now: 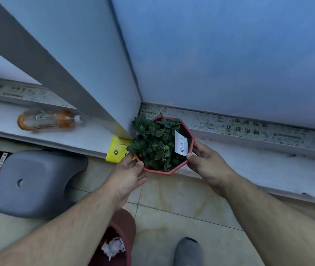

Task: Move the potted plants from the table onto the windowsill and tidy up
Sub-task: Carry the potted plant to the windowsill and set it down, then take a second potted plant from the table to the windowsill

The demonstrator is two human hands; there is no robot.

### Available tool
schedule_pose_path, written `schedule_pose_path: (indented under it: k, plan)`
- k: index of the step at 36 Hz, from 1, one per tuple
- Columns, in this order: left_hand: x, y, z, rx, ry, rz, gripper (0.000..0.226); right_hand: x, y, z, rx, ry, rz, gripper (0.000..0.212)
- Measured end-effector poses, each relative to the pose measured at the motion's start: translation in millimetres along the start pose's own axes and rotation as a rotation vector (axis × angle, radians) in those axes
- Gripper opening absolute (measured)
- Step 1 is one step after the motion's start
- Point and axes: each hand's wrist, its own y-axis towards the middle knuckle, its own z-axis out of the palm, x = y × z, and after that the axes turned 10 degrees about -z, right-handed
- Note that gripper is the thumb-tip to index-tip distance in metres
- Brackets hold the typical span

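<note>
red octagonal pot (188,148) is sitting between both hands at the windowsill (249,166) edge, left hand (128,175) and right hand (206,164) gripping opposite rims.

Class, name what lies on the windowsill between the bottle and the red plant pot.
In the head view, a grey window post and yellow paper lie between bottle and pot.

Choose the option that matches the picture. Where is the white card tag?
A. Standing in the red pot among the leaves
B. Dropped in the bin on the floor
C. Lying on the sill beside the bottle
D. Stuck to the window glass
A: the white card tag stands inside the red pot, at its right side next to the green plant.
</note>
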Motion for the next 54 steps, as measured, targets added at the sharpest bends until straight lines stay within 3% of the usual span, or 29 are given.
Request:
schedule_pose_path:
  k: [4, 7, 8, 10, 12, 19, 27, 33, 39, 42, 45, 54]
  plan:
    - [-5.3, -4.9, 1.9, -0.062, 0.084, -0.018, 0.036, 9.4, -5.0, 2.7, -0.004, -0.040, 0.031, 0.049]
    - [-8.4, -20.4, 4.7, -0.113, 0.123, -0.026, 0.052, 24.4, -19.7, 5.2, 0.000, -0.037, 0.027, 0.048]
    - [-56.8, -89.1, 17.9, -0.103, 0.180, -0.038, 0.060, 90.6, -63.2, -11.8, -0.069, -0.010, 0.056, 0.048]
    - [-47.1, -105.2, 15.6, -0.157, 0.200, -0.041, 0.066, 91.6, -80.4, -6.3, -0.096, 0.002, 0.102, 0.059]
    - [-65.9, -139.9, 21.4, -0.150, 0.229, -0.030, 0.064, 123.1, -105.2, -15.7, -0.114, -0.003, 0.137, 0.068]
    - [-62.7, -166.1, 23.6, -0.149, 0.315, 0.031, 0.057, 130.3, -129.3, -7.6, -0.112, 0.035, 0.113, 0.070]
    - [-148.0, -352.7, 57.3, -0.073, 0.415, 0.262, 0.053, 304.1, -285.9, -40.3, -0.191, 0.046, -0.022, 0.065]
    - [-179.7, -506.7, 76.5, 0.126, 0.392, 0.406, 0.055, 402.2, -437.8, -57.0, -0.375, 0.095, -0.155, 0.066]
    - [-182.2, -614.1, 92.1, 0.330, 0.541, 0.575, 0.054, 437.0, -580.0, -52.9, -0.614, 0.142, -0.288, 0.078]
    - [-180.3, -648.1, 107.4, 0.460, 0.610, 0.662, 0.054, 432.8, -630.0, -48.0, -0.777, 0.167, -0.355, 0.085]
    - [-161.8, -691.8, 125.9, 0.601, 0.669, 0.696, 0.052, 418.3, -691.5, -34.8, -0.936, 0.212, -0.379, 0.071]
    - [-43.3, -786.5, 178.4, 0.962, 0.835, 0.693, 0.045, 351.1, -850.8, 11.8, -1.378, 0.356, -0.376, 0.061]
